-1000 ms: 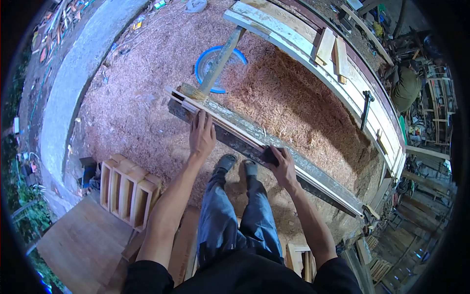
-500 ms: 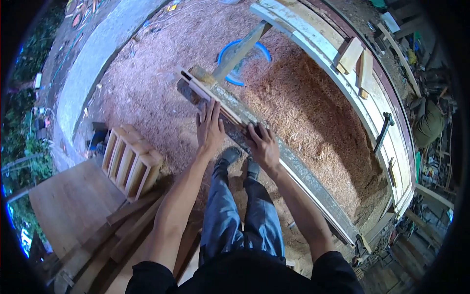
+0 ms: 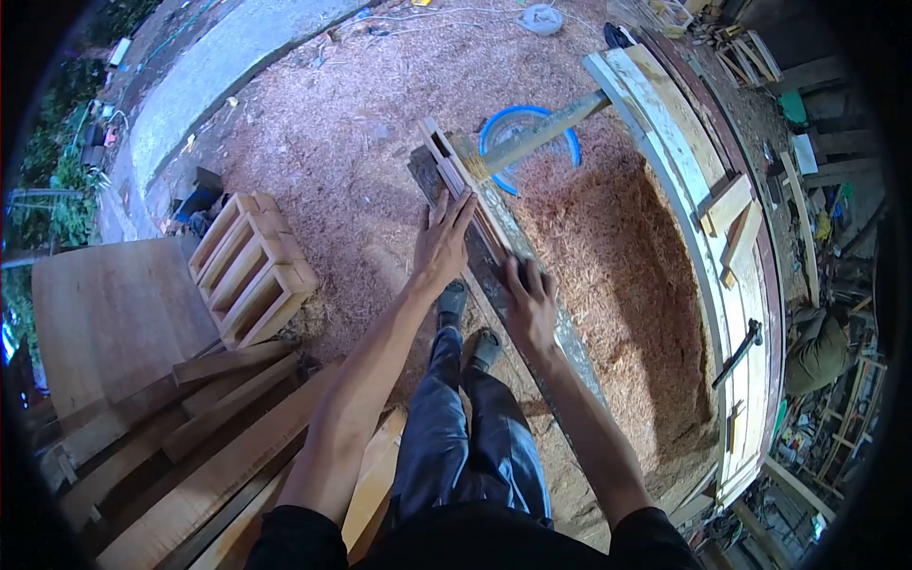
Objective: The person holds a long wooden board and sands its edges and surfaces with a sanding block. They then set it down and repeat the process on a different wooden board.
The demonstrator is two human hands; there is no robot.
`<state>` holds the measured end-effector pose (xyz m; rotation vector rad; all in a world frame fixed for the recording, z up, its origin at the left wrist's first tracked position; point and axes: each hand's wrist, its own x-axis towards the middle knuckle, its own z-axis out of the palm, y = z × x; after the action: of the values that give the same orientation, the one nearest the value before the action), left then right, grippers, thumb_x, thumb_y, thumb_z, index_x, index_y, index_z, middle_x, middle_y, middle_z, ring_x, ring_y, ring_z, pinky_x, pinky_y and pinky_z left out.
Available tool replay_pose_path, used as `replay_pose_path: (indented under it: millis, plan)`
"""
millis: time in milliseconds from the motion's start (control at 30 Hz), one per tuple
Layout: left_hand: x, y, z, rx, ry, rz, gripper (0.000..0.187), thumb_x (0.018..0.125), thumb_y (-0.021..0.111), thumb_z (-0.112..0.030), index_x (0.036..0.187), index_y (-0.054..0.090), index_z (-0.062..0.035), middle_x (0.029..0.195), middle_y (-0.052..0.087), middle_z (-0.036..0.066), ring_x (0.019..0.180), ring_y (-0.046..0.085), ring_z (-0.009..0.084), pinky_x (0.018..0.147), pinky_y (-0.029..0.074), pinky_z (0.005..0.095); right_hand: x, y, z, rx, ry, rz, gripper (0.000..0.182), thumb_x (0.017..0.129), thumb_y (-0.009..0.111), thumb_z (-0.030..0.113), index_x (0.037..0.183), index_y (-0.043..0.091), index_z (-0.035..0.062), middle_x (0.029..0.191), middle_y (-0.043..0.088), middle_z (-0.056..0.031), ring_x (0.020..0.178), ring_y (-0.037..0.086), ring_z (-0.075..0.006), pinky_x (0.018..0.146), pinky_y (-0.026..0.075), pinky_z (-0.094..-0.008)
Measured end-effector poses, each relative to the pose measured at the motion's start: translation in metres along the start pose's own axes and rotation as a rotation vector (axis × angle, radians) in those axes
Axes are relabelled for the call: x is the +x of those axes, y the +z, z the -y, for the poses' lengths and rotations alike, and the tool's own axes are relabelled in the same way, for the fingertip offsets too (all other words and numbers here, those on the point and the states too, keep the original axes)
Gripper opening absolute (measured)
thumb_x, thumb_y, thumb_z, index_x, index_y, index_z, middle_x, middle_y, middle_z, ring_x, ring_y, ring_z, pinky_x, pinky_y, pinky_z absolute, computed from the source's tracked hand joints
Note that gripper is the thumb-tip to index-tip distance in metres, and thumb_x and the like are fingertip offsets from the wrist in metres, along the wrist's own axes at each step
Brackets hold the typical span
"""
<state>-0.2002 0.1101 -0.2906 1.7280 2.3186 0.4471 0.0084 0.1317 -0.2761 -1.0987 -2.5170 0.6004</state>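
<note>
A long narrow wooden piece with a slot near its far end (image 3: 443, 152) lies along a weathered beam (image 3: 578, 353). My left hand (image 3: 442, 245) rests on the piece towards its far end, fingers stretched forward. Nearer to me and to the right, my right hand (image 3: 532, 309) has its fingers curled over the wood's edge; whether it grips anything there is hard to make out. A cross board (image 3: 546, 133) joins the beam to the curved bench.
The curved bench (image 3: 679, 161) at right bears short blocks (image 3: 727, 204) and a dark clamp-like tool (image 3: 738, 353). A blue-rimmed basin (image 3: 576, 142) lies on shavings. Slatted wooden frames (image 3: 252, 271) and planks (image 3: 214, 456) are at left. Another person (image 3: 815, 353) is at far right.
The view has turned, so the beam appears steeper and the bench farther right. Both hands remain on the wood, with the right hand's fingers still bent at its edge.
</note>
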Motion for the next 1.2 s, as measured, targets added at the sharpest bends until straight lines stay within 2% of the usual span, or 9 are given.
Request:
replay_pose_path:
  millis: [33,67,167,300,467,767,967,1033,1200]
  plan:
    - [0.009,-0.002,0.005,0.01,-0.003,0.004,0.077,0.082,0.059,0.003,0.151,0.032,-0.0165,0.159,0.026,0.0,0.144,0.028,0.0313,0.116,0.027,0.0531,0.033,-0.006,0.013,-0.098,-0.222,-0.04,0.053,0.083,0.064,0.008,0.135,0.055,0.011,0.133,0.052,-0.0236,0.104,0.053,-0.0408,0.094,0.043,-0.049]
    - [0.018,-0.011,0.01,0.024,0.001,0.048,0.075,0.084,0.055,0.005,0.152,0.03,-0.0167,0.158,0.027,0.001,0.145,0.026,0.0318,0.119,0.025,0.0495,0.056,0.011,0.016,-0.005,-0.046,-0.014,0.058,0.08,0.066,0.008,0.136,0.053,0.0101,0.129,0.054,-0.0218,0.102,0.054,-0.0397,0.091,0.046,-0.0459]
    - [0.041,-0.012,0.04,0.174,0.053,0.006,0.078,0.079,0.06,0.003,0.15,0.034,-0.0163,0.157,0.031,0.001,0.143,0.031,0.0311,0.115,0.027,0.0544,0.073,0.009,0.018,0.003,-0.013,0.061,0.057,0.082,0.067,0.011,0.137,0.053,0.0144,0.133,0.053,-0.0219,0.105,0.055,-0.0409,0.093,0.048,-0.046]
    - [0.066,-0.045,0.054,0.071,-0.133,0.14,0.075,0.082,0.056,0.006,0.149,0.036,-0.0179,0.156,0.033,0.0,0.144,0.03,0.0305,0.119,0.024,0.0518,-0.015,-0.037,-0.011,0.03,0.041,0.153,0.062,0.078,0.065,0.005,0.139,0.051,0.01,0.131,0.053,-0.0256,0.11,0.055,-0.0425,0.098,0.044,-0.0489]
    - [0.065,-0.027,0.071,0.081,-0.023,0.037,0.074,0.079,0.061,0.003,0.148,0.038,-0.0153,0.151,0.04,0.006,0.14,0.036,0.0322,0.114,0.029,0.0527,-0.041,-0.044,-0.016,-0.048,0.081,0.127,0.062,0.076,0.066,-0.001,0.136,0.053,0.0077,0.13,0.053,-0.0274,0.109,0.054,-0.0437,0.09,0.047,-0.0507]
    - [0.067,-0.02,0.079,-0.102,-0.014,-0.032,0.063,0.08,0.054,0.005,0.141,0.049,-0.0124,0.146,0.048,0.009,0.135,0.042,0.0317,0.109,0.035,0.046,0.173,0.072,0.045,-0.1,-0.118,-0.092,0.053,0.08,0.056,0.002,0.133,0.055,0.0102,0.128,0.053,-0.0186,0.103,0.052,-0.0378,0.094,0.045,-0.0462]
    - [0.076,-0.046,0.072,-0.013,-0.053,0.095,0.063,0.079,0.051,0.006,0.138,0.054,-0.0154,0.143,0.051,0.007,0.131,0.048,0.031,0.107,0.044,0.0404,0.047,-0.005,0.001,0.037,-0.068,0.118,0.055,0.084,0.063,0.009,0.138,0.053,0.0108,0.133,0.052,-0.0253,0.109,0.053,-0.0437,0.097,0.045,-0.0494]
    - [0.074,-0.029,0.074,-0.071,-0.073,0.019,0.064,0.077,0.056,0.002,0.139,0.053,-0.0156,0.142,0.052,0.006,0.134,0.045,0.0305,0.109,0.041,0.0419,-0.001,-0.028,-0.011,-0.006,0.049,0.163,0.052,0.086,0.063,0.009,0.136,0.054,0.0095,0.133,0.052,-0.0233,0.11,0.053,-0.0438,0.095,0.045,-0.0496]
    - [0.072,-0.041,0.07,-0.193,-0.119,0.085,0.071,0.073,0.062,0.0,0.142,0.048,-0.0128,0.146,0.048,0.007,0.131,0.048,0.0282,0.106,0.045,0.034,0.064,0.005,0.011,-0.034,0.03,0.061,0.052,0.083,0.063,0.009,0.135,0.055,0.0094,0.134,0.051,-0.0242,0.1,0.053,-0.0428,0.089,0.046,-0.0481]
